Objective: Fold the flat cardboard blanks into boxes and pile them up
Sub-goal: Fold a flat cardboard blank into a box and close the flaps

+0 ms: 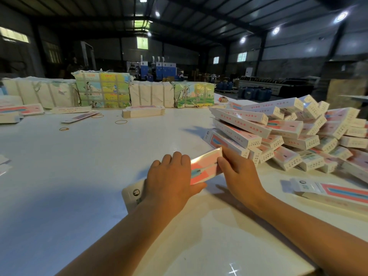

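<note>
A long pink, white and teal cardboard box (205,166) lies on the white table (79,166) in front of me, its hanging tab end toward me at the left. My left hand (169,180) lies over its near half, fingers curled over the far edge and thumb along the near side. My right hand (237,172) pinches its far end near the top flap. A big pile of folded boxes (288,132) rises at the right. A stack of flat blanks (334,193) lies at the near right.
A bundle of flat blanks (143,112) sits mid-table toward the back, with loose blanks (79,117) and rubber bands (121,122) nearby. Wrapped paper bundles (103,90) line the far edge. More boxes (22,109) lie at the far left.
</note>
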### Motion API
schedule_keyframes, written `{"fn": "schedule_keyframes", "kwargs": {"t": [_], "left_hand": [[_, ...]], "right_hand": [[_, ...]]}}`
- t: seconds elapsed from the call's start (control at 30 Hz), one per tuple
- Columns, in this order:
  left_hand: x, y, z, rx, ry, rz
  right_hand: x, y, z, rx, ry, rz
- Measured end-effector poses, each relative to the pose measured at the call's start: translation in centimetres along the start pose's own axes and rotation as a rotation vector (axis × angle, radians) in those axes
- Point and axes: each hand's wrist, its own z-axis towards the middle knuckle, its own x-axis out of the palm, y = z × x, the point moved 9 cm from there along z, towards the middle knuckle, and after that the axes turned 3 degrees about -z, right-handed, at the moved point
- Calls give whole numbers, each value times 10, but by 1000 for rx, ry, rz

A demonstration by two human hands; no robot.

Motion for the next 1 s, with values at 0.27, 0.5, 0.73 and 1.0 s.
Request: {"fn": "schedule_keyframes", "kwargs": {"t": [0.27,0.5,0.73,1.0], "left_hand": [[-4,-2,-2,72,13,-8],[-3,0,-1,9,24,5],[-4,17,3,-148,50,15],[-2,12,1,-176,92,-3]], "right_hand": [[0,6,-1,-97,68,-87],[10,0,0,-29,98,40],[8,-29,3,208,7,165],[14,-33,-4,228,-29,113]]}}
